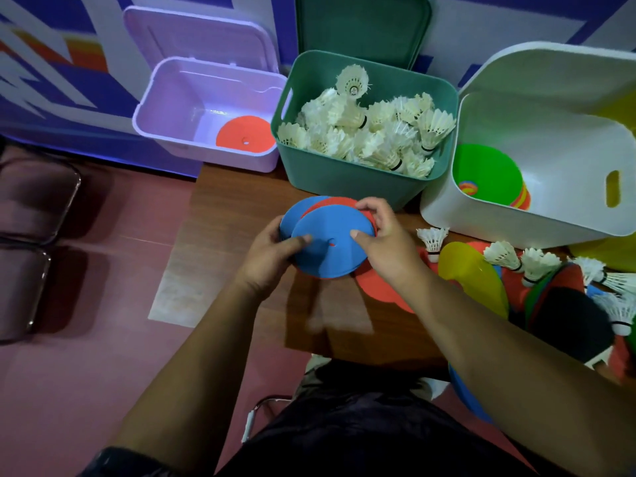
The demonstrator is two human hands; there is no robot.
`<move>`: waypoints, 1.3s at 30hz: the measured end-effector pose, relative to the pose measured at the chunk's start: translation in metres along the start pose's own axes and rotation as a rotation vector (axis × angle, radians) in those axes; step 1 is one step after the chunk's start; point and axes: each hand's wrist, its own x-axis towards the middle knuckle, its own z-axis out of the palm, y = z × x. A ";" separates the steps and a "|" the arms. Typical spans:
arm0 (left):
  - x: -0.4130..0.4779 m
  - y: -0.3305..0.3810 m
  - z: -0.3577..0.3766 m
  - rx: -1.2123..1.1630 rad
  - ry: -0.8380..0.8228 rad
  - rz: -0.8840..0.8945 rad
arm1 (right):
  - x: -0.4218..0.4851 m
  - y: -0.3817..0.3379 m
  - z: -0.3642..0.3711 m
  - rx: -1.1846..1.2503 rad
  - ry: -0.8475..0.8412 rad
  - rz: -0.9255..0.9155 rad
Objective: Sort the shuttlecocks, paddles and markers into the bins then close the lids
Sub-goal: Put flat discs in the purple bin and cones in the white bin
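Both hands hold a fanned stack of flat round markers, blue on top with red between, above the table's left part. My left hand grips the stack's left edge, thumb on top. My right hand grips its right edge. The lilac bin holds one red marker. Shuttlecocks fill the green bin. In the white bin lie green and orange markers. Loose shuttlecocks, a yellow marker and a red-and-black paddle lie at the right.
All three bins stand open along the wall, lids leaning back: lilac lid, green lid, white lid. The brown table ends at the left above a pink floor. Dark chairs stand at far left. A red marker lies under my right wrist.
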 end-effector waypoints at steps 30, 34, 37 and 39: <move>0.000 -0.021 -0.007 0.848 0.180 0.093 | -0.003 0.006 0.045 -0.511 -0.193 0.199; 0.003 -0.020 -0.009 0.818 0.215 0.033 | 0.000 0.004 0.040 -0.612 -0.223 0.180; 0.003 -0.021 -0.017 0.763 0.276 -0.007 | 0.002 0.000 0.037 -0.672 -0.231 0.149; 0.001 -0.020 -0.023 0.730 0.304 -0.047 | 0.002 -0.005 0.036 -0.624 -0.215 0.169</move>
